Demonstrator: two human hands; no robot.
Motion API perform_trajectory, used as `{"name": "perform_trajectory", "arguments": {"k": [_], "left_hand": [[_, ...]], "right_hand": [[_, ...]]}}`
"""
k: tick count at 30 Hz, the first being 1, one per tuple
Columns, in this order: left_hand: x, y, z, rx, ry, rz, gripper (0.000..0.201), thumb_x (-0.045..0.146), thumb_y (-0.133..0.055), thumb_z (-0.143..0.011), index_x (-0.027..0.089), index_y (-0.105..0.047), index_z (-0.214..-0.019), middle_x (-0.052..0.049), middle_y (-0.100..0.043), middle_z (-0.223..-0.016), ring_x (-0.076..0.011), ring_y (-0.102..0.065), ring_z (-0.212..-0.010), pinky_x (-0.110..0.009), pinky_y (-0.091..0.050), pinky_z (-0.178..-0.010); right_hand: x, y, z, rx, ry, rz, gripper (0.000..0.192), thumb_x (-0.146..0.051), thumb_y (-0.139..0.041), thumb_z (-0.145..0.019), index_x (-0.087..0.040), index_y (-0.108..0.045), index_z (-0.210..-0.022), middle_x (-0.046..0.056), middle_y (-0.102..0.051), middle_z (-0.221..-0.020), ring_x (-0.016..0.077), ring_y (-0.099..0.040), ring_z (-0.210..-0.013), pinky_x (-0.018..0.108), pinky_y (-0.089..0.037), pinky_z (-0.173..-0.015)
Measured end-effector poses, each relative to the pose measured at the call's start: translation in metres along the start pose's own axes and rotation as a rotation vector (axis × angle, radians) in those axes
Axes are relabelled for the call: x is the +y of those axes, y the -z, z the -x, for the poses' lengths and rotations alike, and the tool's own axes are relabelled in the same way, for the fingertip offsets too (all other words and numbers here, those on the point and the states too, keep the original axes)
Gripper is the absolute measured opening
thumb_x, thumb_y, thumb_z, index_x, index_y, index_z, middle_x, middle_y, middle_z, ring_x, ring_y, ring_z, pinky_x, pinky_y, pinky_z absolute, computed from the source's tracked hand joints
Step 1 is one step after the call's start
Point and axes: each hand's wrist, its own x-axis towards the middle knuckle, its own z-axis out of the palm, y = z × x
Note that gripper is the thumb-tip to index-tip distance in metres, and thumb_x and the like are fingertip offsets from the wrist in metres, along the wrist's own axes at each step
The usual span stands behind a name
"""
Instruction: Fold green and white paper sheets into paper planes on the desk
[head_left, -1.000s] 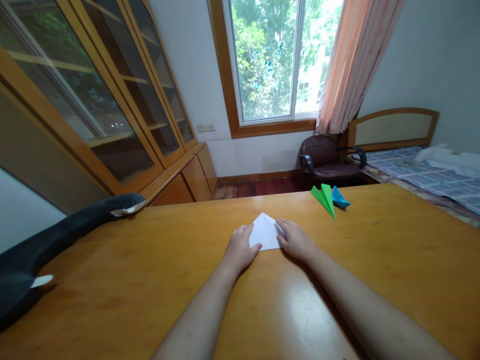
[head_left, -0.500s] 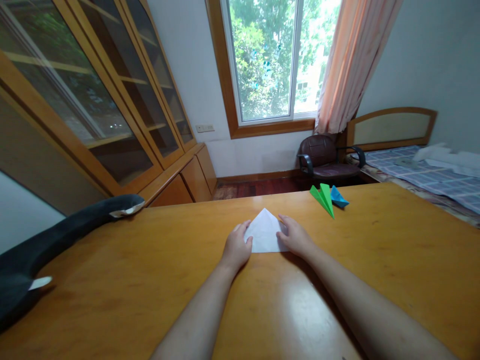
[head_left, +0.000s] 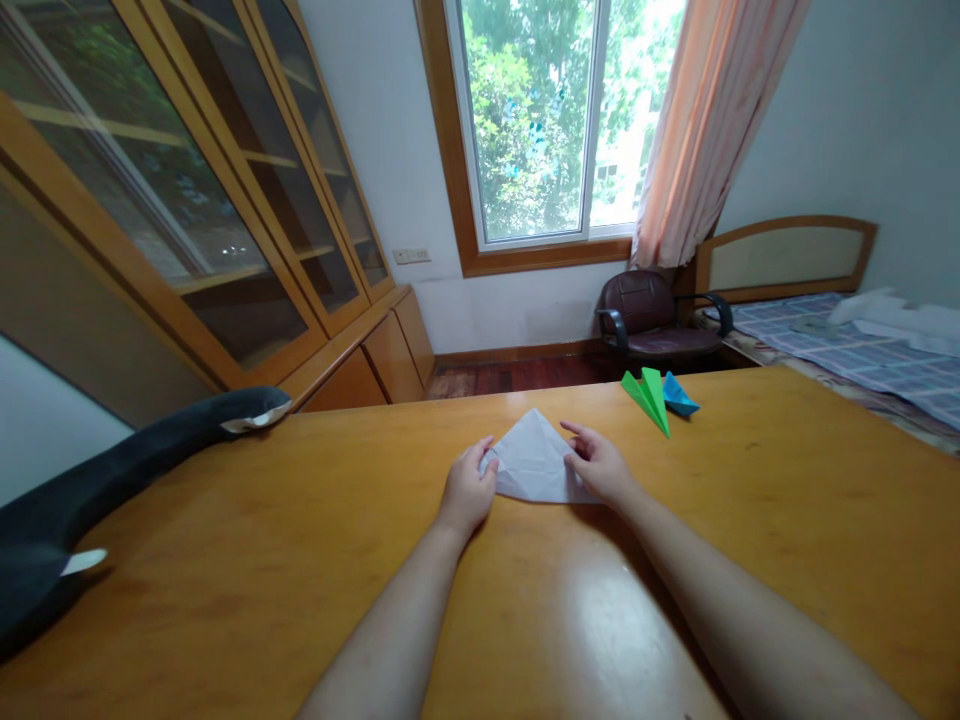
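A folded sheet of white paper [head_left: 534, 460], peaked at its far end, is between my two hands over the table. My left hand [head_left: 468, 487] grips its left corner, thumb on top and fingers at the outer edge. On the other side my right hand [head_left: 598, 466] pinches the right part of the paper between thumb and fingers, the index finger stretched outward. The near edge of the paper bows slightly. My fingertips beneath the sheet are hidden.
On the wooden table [head_left: 300, 560], a green paper plane [head_left: 649, 398] and a blue paper boat [head_left: 680, 396] lie at the far right. A dark stuffed toy [head_left: 142, 450] stretches along the left side. Beyond the table stand an armchair [head_left: 645, 310] and a bed [head_left: 847, 330].
My hands have moved slightly apart, with the right shifting right. The paper looks wider, its near edge now curved and its surface more shaded.
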Motion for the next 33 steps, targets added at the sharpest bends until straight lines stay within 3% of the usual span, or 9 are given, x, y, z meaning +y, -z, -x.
{"name": "perform_trajectory", "arguments": {"k": [5, 12, 17, 24, 27, 30, 33], "left_hand": [[-0.004, 0.001, 0.000, 0.047, -0.052, 0.108, 0.032, 0.020, -0.052, -0.086, 0.018, -0.063, -0.116, -0.008, -0.069, -0.114, -0.0213, -0.064, -0.105, -0.035, -0.049, -0.095], [-0.006, 0.004, 0.001, 0.174, -0.135, 0.123, 0.023, 0.022, -0.052, -0.088, 0.019, -0.066, -0.105, -0.007, -0.070, -0.102, -0.0203, -0.064, -0.095, -0.035, -0.050, -0.088], [-0.002, 0.005, 0.001, 0.194, -0.168, 0.091, 0.021, 0.023, -0.055, -0.086, 0.020, -0.068, -0.102, -0.006, -0.070, -0.097, -0.0198, -0.063, -0.092, -0.036, -0.049, -0.089], [0.003, 0.007, 0.001, 0.168, -0.129, 0.093, 0.020, 0.026, -0.057, -0.085, 0.020, -0.069, -0.098, -0.006, -0.071, -0.095, -0.0201, -0.064, -0.091, -0.035, -0.049, -0.087], [0.004, 0.008, 0.002, 0.141, -0.088, 0.082, 0.020, 0.028, -0.059, -0.084, 0.019, -0.070, -0.098, -0.006, -0.072, -0.095, -0.0201, -0.065, -0.089, -0.032, -0.049, -0.083], [0.009, 0.010, 0.004, 0.081, -0.072, 0.049, 0.021, 0.032, -0.056, -0.087, 0.018, -0.069, -0.096, -0.006, -0.072, -0.093, -0.0191, -0.065, -0.087, -0.029, -0.049, -0.079], [0.015, 0.010, 0.006, 0.002, -0.065, -0.085, 0.025, 0.034, -0.048, -0.092, 0.019, -0.067, -0.099, -0.005, -0.072, -0.095, -0.0189, -0.066, -0.087, -0.027, -0.048, -0.077]], "right_hand": [[0.000, 0.002, 0.002, 0.072, 0.129, 0.034, 0.055, -0.026, -0.053, -0.076, -0.014, -0.055, -0.129, 0.001, -0.063, -0.078, 0.0140, -0.057, -0.068, 0.027, -0.046, -0.065], [-0.002, 0.013, 0.004, 0.100, 0.162, 0.278, 0.048, -0.023, -0.051, -0.077, -0.013, -0.061, -0.123, 0.002, -0.065, -0.076, 0.0145, -0.057, -0.065, 0.027, -0.048, -0.063], [-0.003, 0.014, 0.003, 0.074, 0.192, 0.283, 0.044, -0.019, -0.049, -0.077, -0.015, -0.065, -0.118, 0.007, -0.072, -0.096, 0.0187, -0.066, -0.083, 0.032, -0.053, -0.078], [-0.009, 0.015, 0.005, 0.064, 0.213, 0.301, 0.039, -0.018, -0.048, -0.080, -0.019, -0.066, -0.114, 0.008, -0.072, -0.109, 0.0199, -0.067, -0.097, 0.033, -0.051, -0.088], [-0.012, 0.015, 0.005, 0.059, 0.193, 0.362, 0.034, -0.024, -0.050, -0.083, -0.019, -0.067, -0.112, 0.007, -0.073, -0.102, 0.0187, -0.067, -0.086, 0.030, -0.051, -0.079], [-0.014, 0.012, 0.005, 0.041, 0.173, 0.431, 0.025, -0.031, -0.052, -0.084, -0.019, -0.070, -0.097, 0.005, -0.073, -0.087, 0.0173, -0.064, -0.073, 0.027, -0.048, -0.068], [-0.017, 0.008, 0.005, 0.021, 0.168, 0.477, 0.023, -0.028, -0.049, -0.084, -0.019, -0.070, -0.088, 0.004, -0.072, -0.082, 0.0171, -0.063, -0.072, 0.026, -0.046, -0.066]]}}
